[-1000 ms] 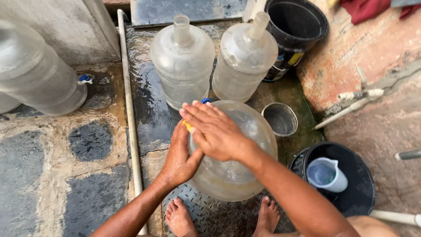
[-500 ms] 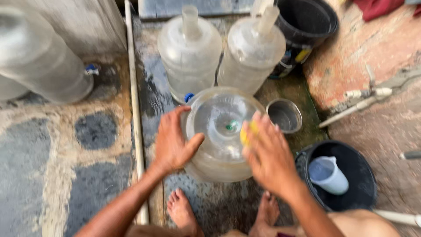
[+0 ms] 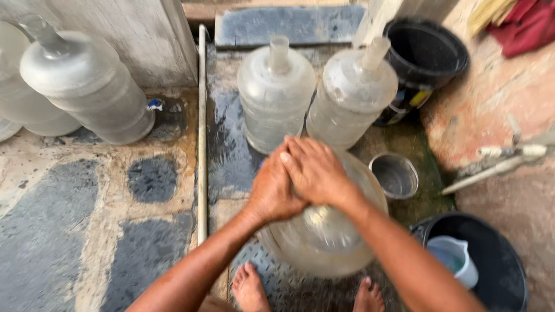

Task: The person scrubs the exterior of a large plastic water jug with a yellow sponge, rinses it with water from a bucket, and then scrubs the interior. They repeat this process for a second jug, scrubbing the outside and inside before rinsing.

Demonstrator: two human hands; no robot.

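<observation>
Gripping the wet clear jug (image 3: 324, 237) with both hands (image 3: 274, 188) (image 3: 315, 170) stacked over it, a slip toward the steel cup (image 3: 394, 175) beside it is risked.

The two overlapping hands, left hand (image 3: 274, 188) under right hand (image 3: 315, 170), hide the neck of the big clear plastic water jug (image 3: 326, 237), so what the fingers grip cannot be told. The red cloth (image 3: 529, 26) far right and the frosted clear bottles (image 3: 34, 98) far left run off the frame. The lower edge cuts both forearms and bare feet (image 3: 250, 286).
</observation>
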